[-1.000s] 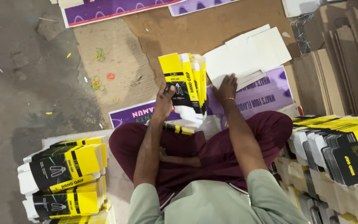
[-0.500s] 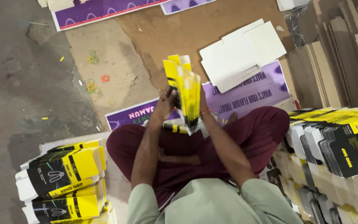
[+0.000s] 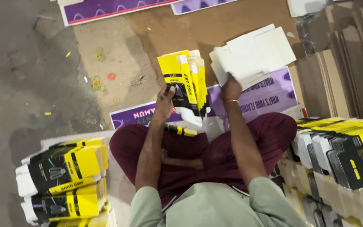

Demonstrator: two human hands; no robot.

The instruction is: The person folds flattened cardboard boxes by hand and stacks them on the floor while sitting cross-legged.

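Observation:
I sit cross-legged on the floor. My left hand [image 3: 164, 101] grips a stack of flat yellow-and-black printed cartons [image 3: 185, 84], held upright in front of my knees. My right hand [image 3: 231, 89] reaches forward and rests on the near edge of a pile of white flat card sheets [image 3: 253, 54] lying on the brown cardboard. A thin bangle is on my right wrist. More yellow carton edges [image 3: 181, 130] show on my lap just below the held stack.
Bundled yellow-and-black cartons [image 3: 64, 180] are stacked at my left, and rows of similar cartons [image 3: 341, 155] stand at my right. Purple printed sheets [image 3: 269, 96] lie on the floor ahead. Brown cardboard pieces [image 3: 341, 80] lean at the far right. Rubber bands [image 3: 96, 83] lie scattered on the floor.
Half a second ago both hands held the carton stack together. Now my right hand has let go and moved forward-right to the white sheets, while the left hand keeps the stack.

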